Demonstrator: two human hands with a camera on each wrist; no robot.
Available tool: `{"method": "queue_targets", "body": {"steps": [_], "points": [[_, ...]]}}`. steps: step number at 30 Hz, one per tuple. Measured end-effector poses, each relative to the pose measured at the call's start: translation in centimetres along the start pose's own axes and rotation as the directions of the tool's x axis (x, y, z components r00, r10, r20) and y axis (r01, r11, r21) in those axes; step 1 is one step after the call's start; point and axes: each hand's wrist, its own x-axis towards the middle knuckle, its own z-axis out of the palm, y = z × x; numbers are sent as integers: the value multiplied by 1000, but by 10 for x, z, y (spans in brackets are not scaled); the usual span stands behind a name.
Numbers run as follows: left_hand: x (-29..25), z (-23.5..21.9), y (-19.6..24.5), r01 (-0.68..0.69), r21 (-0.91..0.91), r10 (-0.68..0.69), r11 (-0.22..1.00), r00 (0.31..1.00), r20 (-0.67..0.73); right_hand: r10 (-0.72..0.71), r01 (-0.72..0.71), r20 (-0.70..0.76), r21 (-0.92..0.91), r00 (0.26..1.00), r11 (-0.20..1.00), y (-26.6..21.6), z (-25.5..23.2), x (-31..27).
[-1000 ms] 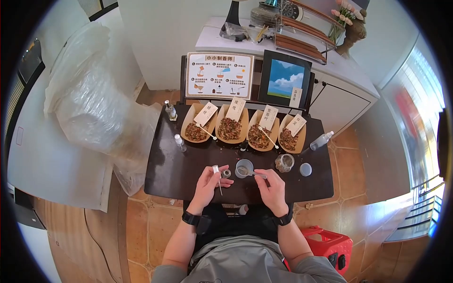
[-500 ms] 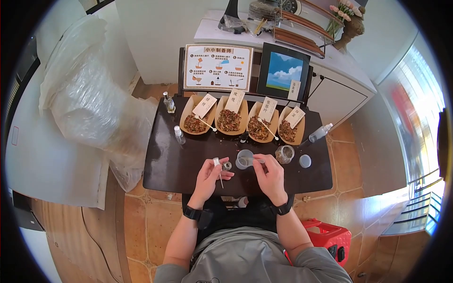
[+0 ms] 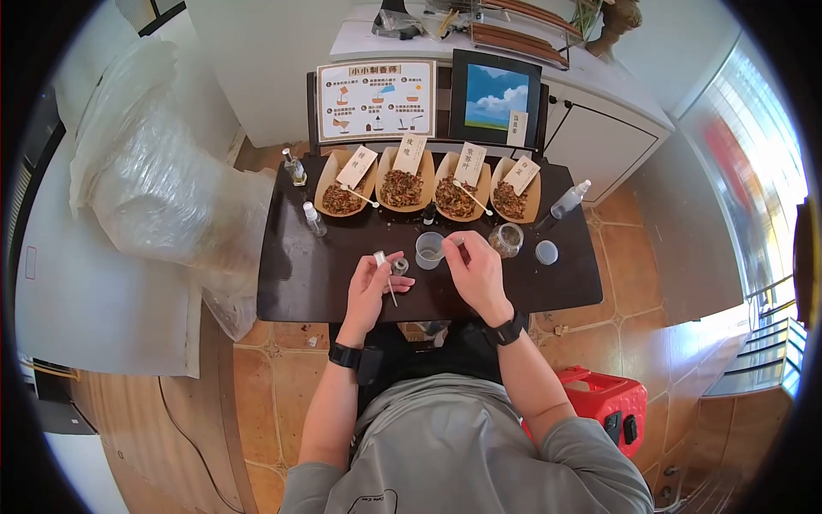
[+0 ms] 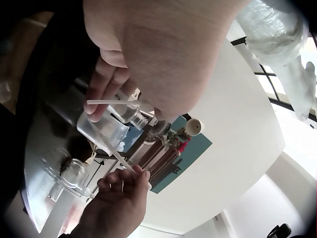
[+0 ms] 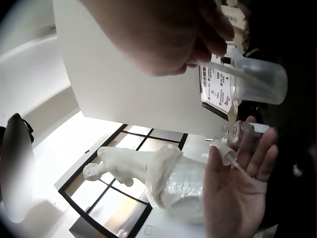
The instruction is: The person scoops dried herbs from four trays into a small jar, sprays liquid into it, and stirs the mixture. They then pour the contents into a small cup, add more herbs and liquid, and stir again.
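Observation:
My left hand [image 3: 366, 291] pinches a white spray cap [image 3: 379, 257] with its thin tube pointing down, and a small open glass bottle [image 3: 399, 267] rests against its fingers. Right of it, a clear plastic cup [image 3: 429, 250] stands on the table. My right hand [image 3: 476, 272] pinches a pale stick [image 5: 237, 74] that slants down into the cup [image 5: 267, 82], as the right wrist view shows. From the left wrist side, the same stick [image 4: 116, 154] runs between the right fingertips and the cup. What lies at the cup's bottom is unclear.
Several paper trays [image 3: 402, 193] of dried plant bits with labels line the dark table's [image 3: 291, 274] far side. Right of the cup are an open jar [image 3: 506, 241] and a white lid [image 3: 546, 252]. Spray bottles [image 3: 314, 220] stand at both sides, and an instruction board [image 3: 377, 100] behind.
The right hand has come up closer over the cup, with the stick steeper in it. The left hand keeps its hold on cap and bottle. The head view has shifted.

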Motion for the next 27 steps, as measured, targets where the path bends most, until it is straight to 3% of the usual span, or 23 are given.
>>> {"method": "queue_targets", "body": {"steps": [5,14,16,27], "points": [[1,0,0,-6,15,6,1000,1000,-1,-11,11,-6,66,1000,998,1,1,4],[3,-1,-3,-39,17,39,999,999,-10,-88,84,-95,-55,992,995,4,1,7],[3,-3,-5,-43,12,43,999,999,-10,-95,97,-37,58,995,994,7,4,7],[3,-4,-4,-39,3,39,999,999,9,-66,66,-22,2,998,998,10,7,7]]}}
